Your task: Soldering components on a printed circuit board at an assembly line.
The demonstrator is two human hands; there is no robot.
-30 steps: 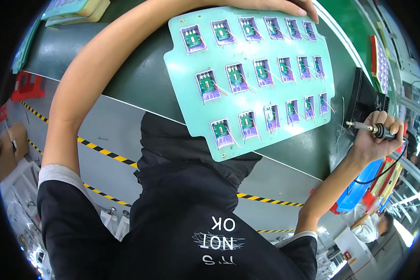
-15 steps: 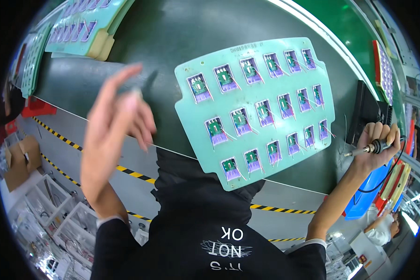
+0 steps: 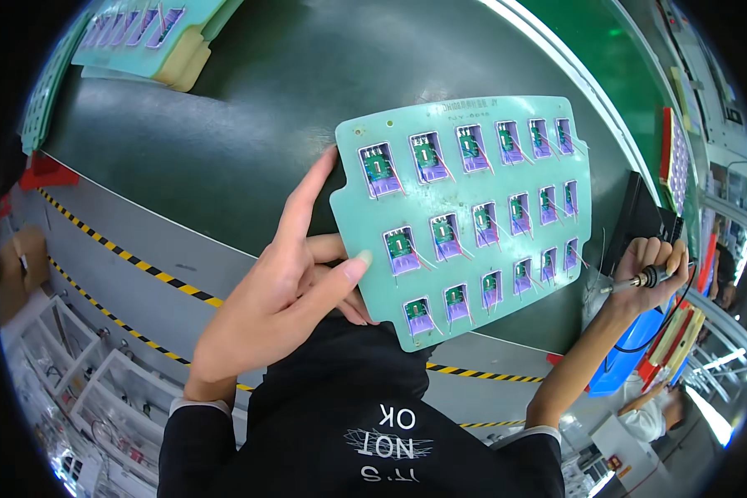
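Observation:
A pale green fixture plate [image 3: 415,204] lies tilted in front of me, its lower edge over the table's near edge. Rows of cutouts in it hold small green circuit boards [image 3: 379,164] on purple parts, with thin red and white wires sticking out. My left hand [image 3: 278,299] grips the plate's left edge, thumb on top; some fingertips are hidden behind the plate. Off the plate's right side, my right hand [image 3: 637,299] is closed around a soldering iron [image 3: 651,275], its tip pointing left toward the plate.
On the dark green worktable [image 3: 232,158], more loaded fixture plates [image 3: 129,41] stand at the far left. A black box [image 3: 635,217] sits beyond my right hand, and a blue bin [image 3: 618,361] is below it. A red-edged tray [image 3: 675,158] stands at the right. Another person [image 3: 646,419] is at lower right.
My left hand has come in from the left and taken hold of the plate's left edge. My right hand still holds the soldering iron. The whole view has shifted slightly.

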